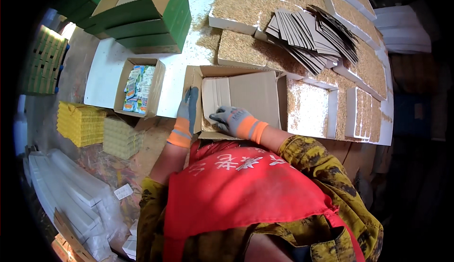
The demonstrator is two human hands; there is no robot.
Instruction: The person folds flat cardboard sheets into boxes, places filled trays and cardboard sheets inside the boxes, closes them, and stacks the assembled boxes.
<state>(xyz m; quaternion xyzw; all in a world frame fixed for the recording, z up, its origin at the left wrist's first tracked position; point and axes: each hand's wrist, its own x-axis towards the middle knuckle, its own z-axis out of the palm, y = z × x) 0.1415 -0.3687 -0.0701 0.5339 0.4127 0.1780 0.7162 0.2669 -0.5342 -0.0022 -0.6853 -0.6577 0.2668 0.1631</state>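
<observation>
In front of me is an open cardboard box (283, 99) with a brown cardboard sheet (253, 92) lying inside it. My left hand (188, 108), in a grey glove with an orange cuff, rests upright along the box's left wall, its fingers stretched out. Inside the box, my right hand (232, 120) wears a matching glove. Its fingers are curled and pressed down on the left part of the sheet, near the box's front wall. What lies beneath the sheet is mostly hidden.
A small carton of colourful packets (138, 89) stands to the left, with green boxes (156, 21) behind it. Grain-filled white trays (241, 49) cover the table's right, with fanned cardboard pieces (307, 35) on top. Yellow egg-tray stacks (80, 122) and plastic-wrapped white lengths (71, 186) sit lower left.
</observation>
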